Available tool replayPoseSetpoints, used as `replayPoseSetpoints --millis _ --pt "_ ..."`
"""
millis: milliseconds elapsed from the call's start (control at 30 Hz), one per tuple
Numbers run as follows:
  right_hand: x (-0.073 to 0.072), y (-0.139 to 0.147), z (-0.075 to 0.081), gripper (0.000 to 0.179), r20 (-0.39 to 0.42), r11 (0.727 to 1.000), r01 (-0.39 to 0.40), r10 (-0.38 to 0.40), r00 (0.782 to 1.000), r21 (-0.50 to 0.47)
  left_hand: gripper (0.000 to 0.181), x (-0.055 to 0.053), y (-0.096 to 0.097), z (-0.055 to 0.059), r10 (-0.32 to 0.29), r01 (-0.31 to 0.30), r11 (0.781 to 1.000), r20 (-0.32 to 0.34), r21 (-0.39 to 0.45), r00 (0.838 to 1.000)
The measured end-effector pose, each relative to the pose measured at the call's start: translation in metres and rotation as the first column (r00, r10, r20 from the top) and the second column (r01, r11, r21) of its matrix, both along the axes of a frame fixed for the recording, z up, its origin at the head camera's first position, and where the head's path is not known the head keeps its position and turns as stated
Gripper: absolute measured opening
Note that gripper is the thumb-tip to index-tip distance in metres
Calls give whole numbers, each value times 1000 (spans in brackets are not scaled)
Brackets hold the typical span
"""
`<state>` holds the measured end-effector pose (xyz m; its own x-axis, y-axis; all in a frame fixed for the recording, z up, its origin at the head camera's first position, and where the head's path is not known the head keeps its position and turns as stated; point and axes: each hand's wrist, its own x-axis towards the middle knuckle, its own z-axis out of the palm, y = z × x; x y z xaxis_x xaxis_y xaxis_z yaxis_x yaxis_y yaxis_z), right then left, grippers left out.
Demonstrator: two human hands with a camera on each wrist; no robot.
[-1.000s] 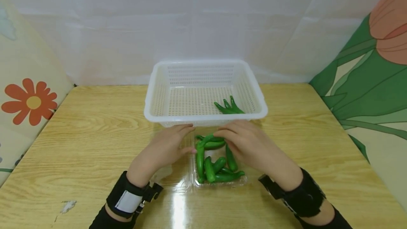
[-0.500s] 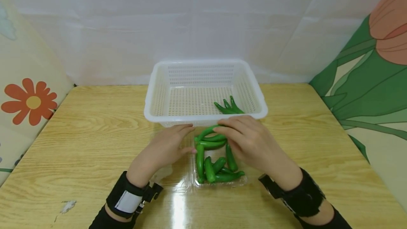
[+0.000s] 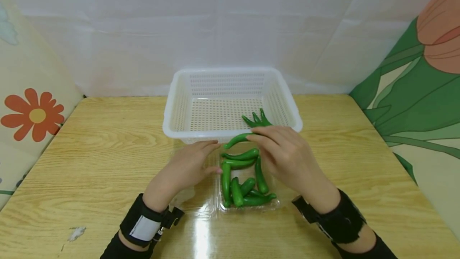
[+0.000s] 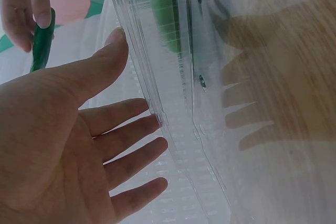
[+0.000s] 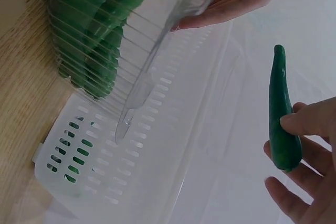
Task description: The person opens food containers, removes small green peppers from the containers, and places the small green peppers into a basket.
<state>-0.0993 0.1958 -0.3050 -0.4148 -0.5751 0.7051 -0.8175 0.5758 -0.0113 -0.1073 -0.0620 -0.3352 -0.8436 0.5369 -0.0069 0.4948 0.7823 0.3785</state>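
My right hand (image 3: pixel 287 153) pinches one slim green chili pepper (image 5: pixel 284 114) between thumb and fingers, raised above the far end of a clear plastic box (image 3: pixel 248 208). In the head view this pepper overlaps the near rim of the white basket (image 3: pixel 194 134). Several more green peppers (image 3: pixel 237 191) lie inside the clear box. My left hand (image 3: pixel 192 167) is at the box's left side, its fingers spread and fairly straight; the left wrist view puts the fingertips (image 4: pixel 158 146) right at the clear plastic edge. It holds nothing. A few peppers (image 3: pixel 256 120) lie in the basket's near right corner.
The perforated basket stands at the back of the wooden table (image 3: pixel 108 151), just beyond the clear box. A white cloth (image 3: pixel 230 23) hangs behind it. Flower-patterned panels (image 3: pixel 424 103) flank the table on both sides.
My right hand has lifted the pepper up and away from the others in the clear box, toward the basket rim. My left hand has stayed in place.
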Motion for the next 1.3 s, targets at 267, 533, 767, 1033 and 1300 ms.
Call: replayPoseSetpoints --millis 267,533,767,1033,1300 --pt "-2 2 0 31 46 998 53 -51 998 -25 75 0 0 -1 -6 6 1000 -1 7 1000" --pt "-5 4 -2 32 82 996 74 -71 994 -40 75 0 0 -1 -4 4 1000 3 7 1000" --pt "-8 5 -4 35 55 994 93 -91 994 -50 75 0 0 0 -9 9 1000 1 9 1000" --pt "-9 8 -5 35 114 992 122 -117 987 -42 75 0 0 1 -7 7 1000 10 15 1000" --pt "-11 9 -7 34 77 986 156 -152 985 -56 75 0 -1 0 -13 13 1000 7 23 1000"
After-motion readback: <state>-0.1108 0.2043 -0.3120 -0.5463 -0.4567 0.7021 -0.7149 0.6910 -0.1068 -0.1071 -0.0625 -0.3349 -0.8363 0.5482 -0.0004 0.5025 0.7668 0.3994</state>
